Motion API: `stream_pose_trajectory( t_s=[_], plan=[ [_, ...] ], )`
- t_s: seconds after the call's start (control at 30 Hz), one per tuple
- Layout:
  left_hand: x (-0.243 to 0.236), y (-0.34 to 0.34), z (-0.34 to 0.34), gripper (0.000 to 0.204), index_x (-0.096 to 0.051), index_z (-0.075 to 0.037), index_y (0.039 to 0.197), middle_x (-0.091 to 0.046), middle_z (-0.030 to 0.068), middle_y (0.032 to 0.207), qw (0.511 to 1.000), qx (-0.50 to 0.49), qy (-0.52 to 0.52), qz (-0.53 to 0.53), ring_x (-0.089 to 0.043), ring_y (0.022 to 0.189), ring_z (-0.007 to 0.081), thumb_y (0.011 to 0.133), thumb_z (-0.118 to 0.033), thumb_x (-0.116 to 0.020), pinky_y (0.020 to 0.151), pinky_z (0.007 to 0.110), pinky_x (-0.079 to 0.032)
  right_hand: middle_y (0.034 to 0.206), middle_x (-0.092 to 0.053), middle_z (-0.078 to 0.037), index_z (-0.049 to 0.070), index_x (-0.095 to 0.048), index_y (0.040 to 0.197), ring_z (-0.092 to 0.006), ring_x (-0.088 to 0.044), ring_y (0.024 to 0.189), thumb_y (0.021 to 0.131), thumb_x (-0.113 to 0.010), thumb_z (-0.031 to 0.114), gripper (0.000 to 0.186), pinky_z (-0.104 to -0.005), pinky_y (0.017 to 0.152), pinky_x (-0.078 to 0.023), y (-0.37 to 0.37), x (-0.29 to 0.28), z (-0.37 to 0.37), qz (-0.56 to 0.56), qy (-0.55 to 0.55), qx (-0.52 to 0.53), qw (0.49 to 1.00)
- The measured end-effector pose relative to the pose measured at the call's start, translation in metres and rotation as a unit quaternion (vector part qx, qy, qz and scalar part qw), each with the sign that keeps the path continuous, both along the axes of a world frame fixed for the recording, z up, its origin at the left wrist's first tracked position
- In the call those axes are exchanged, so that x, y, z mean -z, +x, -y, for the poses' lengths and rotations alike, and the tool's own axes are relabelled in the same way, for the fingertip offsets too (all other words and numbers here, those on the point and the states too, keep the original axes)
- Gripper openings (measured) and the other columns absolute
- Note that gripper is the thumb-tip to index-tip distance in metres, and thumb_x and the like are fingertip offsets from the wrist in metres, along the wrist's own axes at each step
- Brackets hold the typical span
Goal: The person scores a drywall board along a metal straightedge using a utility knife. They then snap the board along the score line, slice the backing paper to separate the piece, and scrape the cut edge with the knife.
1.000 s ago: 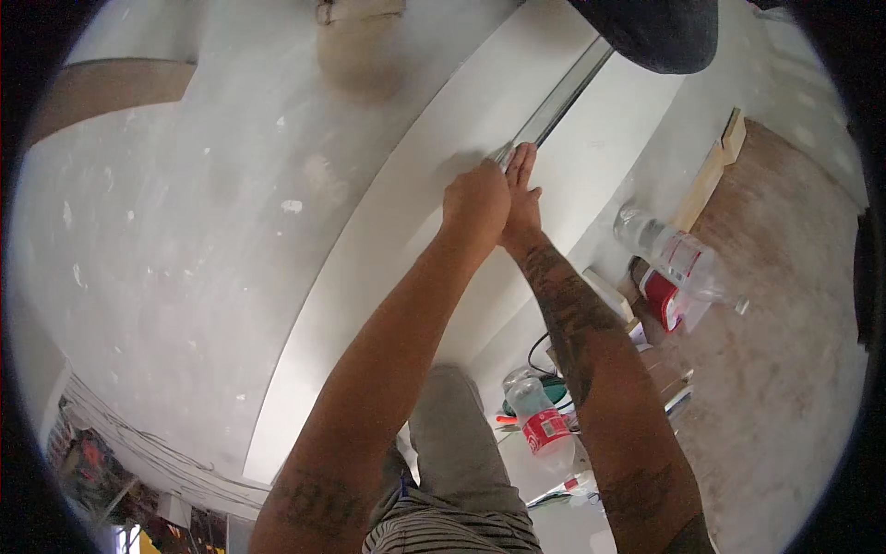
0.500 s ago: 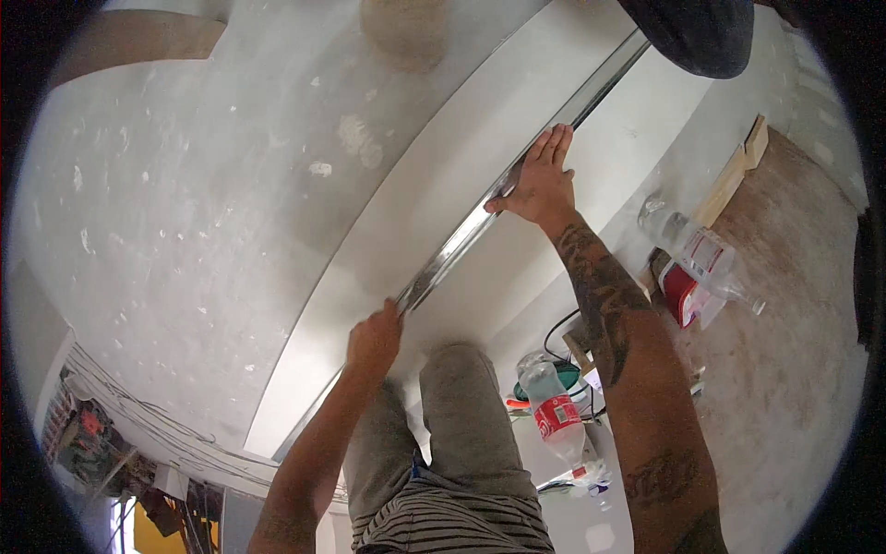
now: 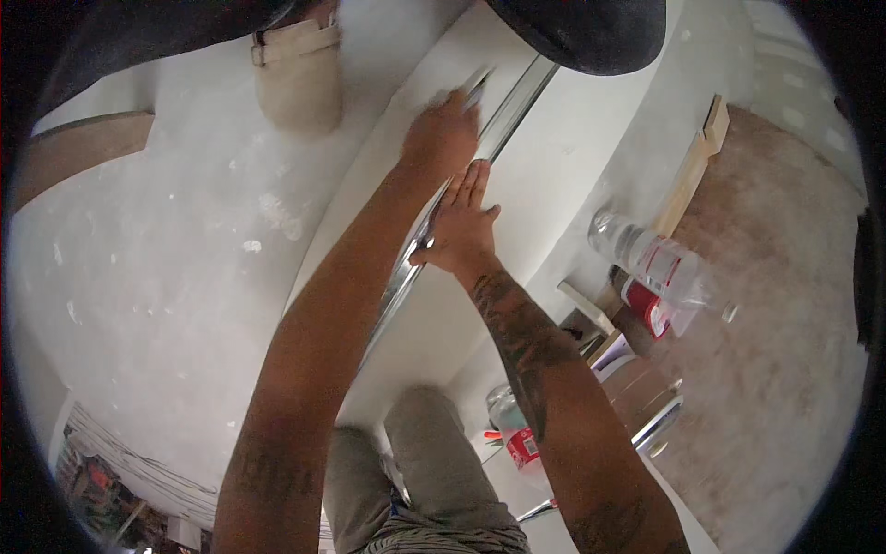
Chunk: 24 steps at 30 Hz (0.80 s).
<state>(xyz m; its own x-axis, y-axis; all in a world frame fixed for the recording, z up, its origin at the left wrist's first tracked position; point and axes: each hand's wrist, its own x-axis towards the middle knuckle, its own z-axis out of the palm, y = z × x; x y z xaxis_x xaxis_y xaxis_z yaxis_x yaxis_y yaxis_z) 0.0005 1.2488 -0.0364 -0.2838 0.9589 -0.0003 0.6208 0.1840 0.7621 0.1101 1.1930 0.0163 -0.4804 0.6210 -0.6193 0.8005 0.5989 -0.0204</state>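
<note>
A long shiny metal profile (image 3: 521,97) runs diagonally along a white board (image 3: 572,111) above my grey-trousered legs. My right hand (image 3: 461,222) rests flat on the profile and board, fingers stretched, thumb out to the left. Farther up, beside the profile, my left hand (image 3: 438,134) is closed, blurred by motion, with a thin light piece sticking out past its fingers; I cannot make out what it is.
Another person's beige clog (image 3: 295,78) and a dark rounded shape (image 3: 581,28) are at the top. Plastic bottles (image 3: 655,263), a red container (image 3: 646,305), wooden offcuts (image 3: 692,171) and assorted clutter lie to the right. Loose cables (image 3: 138,462) run at lower left.
My left hand has swung from low on the profile to above my right hand. My right hand appears lower and further left, as the view has shifted. The clog shows more fully.
</note>
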Motion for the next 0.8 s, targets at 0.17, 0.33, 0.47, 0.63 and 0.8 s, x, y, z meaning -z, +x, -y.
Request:
stream_pose_trajectory(
  t_s=[0.17, 0.33, 0.47, 0.63, 0.8],
  plan=[
    [0.028, 0.030, -0.127, 0.028, -0.064, 0.001, 0.102, -0.065, 0.0233, 0.098, 0.993, 0.067, -0.067, -0.073, -0.065, 0.090, 0.0377, 0.085, -0.018, -0.054, 0.080, 0.047, -0.053, 0.147, -0.006, -0.042, -0.019, -0.016, 0.139, -0.0499, 0.000, 0.141, 0.052, -0.081, 0.060, 0.135, -0.0699, 0.091, -0.038, 0.010, 0.021, 0.003, -0.002, 0.026, -0.009, 1.000],
    [0.027, 0.041, -0.150, 0.031, -0.064, 0.003, 0.109, -0.064, 0.0238, 0.110, 0.983, 0.092, -0.148, -0.048, -0.063, 0.104, 0.0360, 0.085, -0.014, -0.055, 0.090, 0.045, -0.050, 0.148, -0.009, -0.039, -0.015, -0.017, 0.141, -0.0492, 0.001, 0.141, 0.055, -0.078, 0.063, 0.131, -0.0694, 0.090, -0.039, 0.018, 0.041, 0.009, -0.027, 0.085, -0.028, 0.996],
    [0.015, 0.043, -0.153, 0.031, -0.065, 0.002, 0.108, -0.065, 0.0238, 0.109, 0.979, 0.114, -0.153, -0.074, -0.064, 0.103, 0.0358, 0.086, -0.016, -0.054, 0.090, 0.045, -0.050, 0.150, -0.012, -0.033, -0.009, -0.020, 0.144, -0.0498, 0.000, 0.141, 0.064, -0.073, 0.060, 0.119, -0.0699, 0.089, -0.040, 0.021, 0.045, 0.009, 0.002, 0.038, -0.039, 0.998],
    [-0.005, 0.048, -0.149, 0.031, -0.066, 0.000, 0.108, -0.066, 0.0222, 0.109, 0.982, 0.089, -0.155, -0.056, -0.064, 0.103, 0.0348, 0.090, -0.018, -0.049, 0.091, 0.044, -0.050, 0.151, -0.012, -0.031, -0.001, -0.021, 0.147, -0.0521, 0.001, 0.140, 0.071, -0.067, 0.060, 0.108, -0.0710, 0.087, -0.041, 0.021, 0.054, 0.013, -0.148, 0.164, -0.010, 0.975],
    [-0.015, 0.043, -0.101, 0.027, -0.069, 0.000, 0.101, -0.067, 0.0216, 0.105, 0.973, 0.084, -0.211, -0.038, -0.066, 0.098, 0.0347, 0.085, -0.015, -0.054, 0.087, 0.044, -0.052, 0.152, -0.013, -0.028, 0.009, -0.023, 0.148, -0.0530, 0.002, 0.139, 0.073, -0.063, 0.061, 0.100, -0.0743, 0.087, -0.038, 0.029, 0.065, 0.011, 0.052, 0.021, -0.093, 0.994]
  ],
)
